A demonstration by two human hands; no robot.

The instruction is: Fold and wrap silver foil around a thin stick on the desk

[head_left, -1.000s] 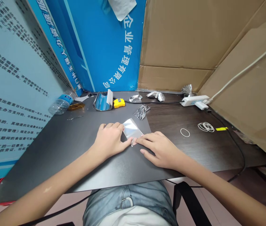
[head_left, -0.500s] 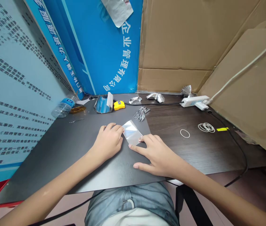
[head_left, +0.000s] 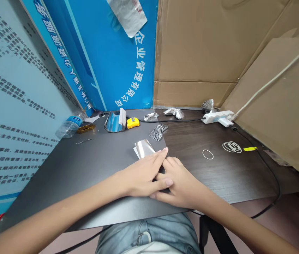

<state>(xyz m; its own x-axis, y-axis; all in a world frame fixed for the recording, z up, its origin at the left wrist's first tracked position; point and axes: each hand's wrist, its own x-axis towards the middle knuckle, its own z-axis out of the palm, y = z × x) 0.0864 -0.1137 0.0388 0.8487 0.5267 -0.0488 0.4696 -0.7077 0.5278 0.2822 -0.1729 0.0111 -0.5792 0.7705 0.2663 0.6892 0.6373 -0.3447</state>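
A small sheet of silver foil [head_left: 144, 148] lies on a dark mat [head_left: 85, 165], partly folded. My left hand [head_left: 145, 173] lies flat across its near edge, fingers stretched out and pressed on the foil. My right hand [head_left: 181, 183] rests just beside and partly under the left, fingers extended on the mat at the foil's right corner. A pleated foil fan [head_left: 158, 131] sits a little beyond the sheet.
At the back stand a foil roll [head_left: 114, 121], a yellow tape measure [head_left: 132, 122], a plastic bottle [head_left: 71, 124], more foil fans [head_left: 174, 112] and a white power strip [head_left: 218, 117]. Rubber bands [head_left: 231, 146] lie to the right. Cardboard and blue boards wall the desk.
My left hand has slid rightwards over the foil's near edge, crossing above my right hand. The foil now looks folded smaller. The right hand drew back slightly toward me.
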